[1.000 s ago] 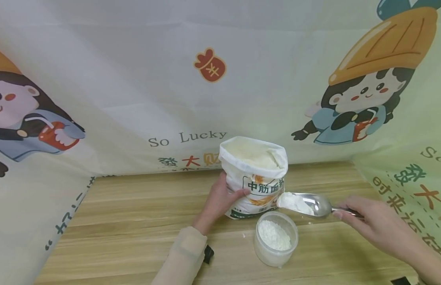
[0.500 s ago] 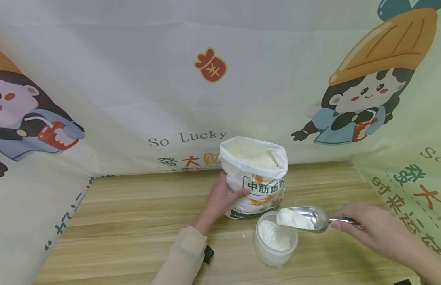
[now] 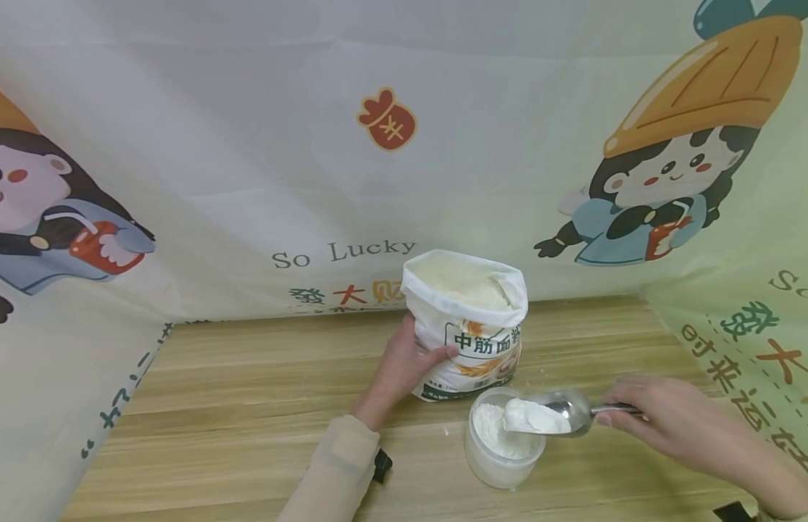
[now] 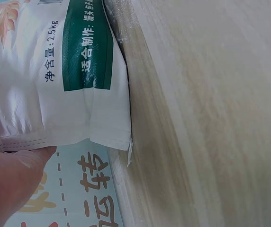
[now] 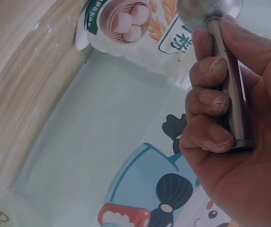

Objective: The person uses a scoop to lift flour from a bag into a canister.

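My right hand (image 3: 671,420) grips the handle of a metal scoop (image 3: 576,413), which carries a heap of white flour (image 3: 537,417). The scoop's front overlaps the rim of a round clear plastic tub (image 3: 498,471) with flour inside. In the right wrist view, fingers dusted white wrap the handle (image 5: 230,90). Behind the tub stands an upright white flour bag (image 3: 472,362), its top rolled down and flour inside. My left hand (image 3: 400,366) holds that bag by its left side, thumb across the front and fingers hidden behind. The left wrist view shows the bag's lower corner (image 4: 97,123).
A wooden tabletop (image 3: 247,406) lies beneath, with small flour specks around the tub and bag. A printed cloth (image 3: 247,159) rises behind the table and along both sides. A black strap piece (image 3: 381,465) shows by the left sleeve.
The right hand has brought the loaded scoop down and left in the head view, from beside the bag to over the tub's rim. The left hand and bag have stayed put.
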Demonstrator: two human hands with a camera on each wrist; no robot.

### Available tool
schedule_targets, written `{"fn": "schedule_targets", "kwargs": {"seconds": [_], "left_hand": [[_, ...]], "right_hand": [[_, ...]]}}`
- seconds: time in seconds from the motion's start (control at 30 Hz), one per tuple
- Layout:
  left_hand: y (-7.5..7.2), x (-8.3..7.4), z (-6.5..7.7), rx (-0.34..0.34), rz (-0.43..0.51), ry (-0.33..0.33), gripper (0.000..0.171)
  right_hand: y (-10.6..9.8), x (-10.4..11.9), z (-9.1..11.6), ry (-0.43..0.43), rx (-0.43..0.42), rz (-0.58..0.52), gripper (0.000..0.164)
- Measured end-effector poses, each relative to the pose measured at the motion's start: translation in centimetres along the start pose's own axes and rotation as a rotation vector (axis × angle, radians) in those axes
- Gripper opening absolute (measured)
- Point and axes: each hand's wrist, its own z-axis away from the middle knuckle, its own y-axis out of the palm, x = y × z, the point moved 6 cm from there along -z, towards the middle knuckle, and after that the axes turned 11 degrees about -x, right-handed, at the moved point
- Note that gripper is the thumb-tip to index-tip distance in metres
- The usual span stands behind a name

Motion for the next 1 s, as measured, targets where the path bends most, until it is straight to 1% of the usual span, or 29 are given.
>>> {"fn": "schedule_targets", "kwargs": {"seconds": [0.17,0.47,0.63,0.8,0.9,1.0], "left_hand": [[0.0,0.0,0.0,0.000,0.001,-0.001,0.081],[0.1,0.0,0.0,0.009,0.015,-0.002,0.083],[0.1,0.0,0.1,0.004,0.011,0.001,0.082],[0.0,-0.1,0.0,-0.001,0.005,0.003,0.082],[-0.1,-0.1,0.0,-0.003,-0.001,0.004,0.082],[0.0,-0.1,0.0,-0.003,-0.003,0.002,0.081]], "right_hand": [[0.0,0.3,-0.4,-0.050,0.008,0.014,0.007],[-0.2,0.9,-1.2,-0.080,0.034,0.044,0.007],[-0.3,1.2,-1.7,-0.068,0.064,0.049,0.012],[-0.5,1.7,-2.2,-0.027,0.093,0.092,0.012],[-0.6,2.1,-2.5,-0.033,0.086,0.119,0.011],[-0.7,2.5,-2.7,-0.060,0.066,0.159,0.012]]}}
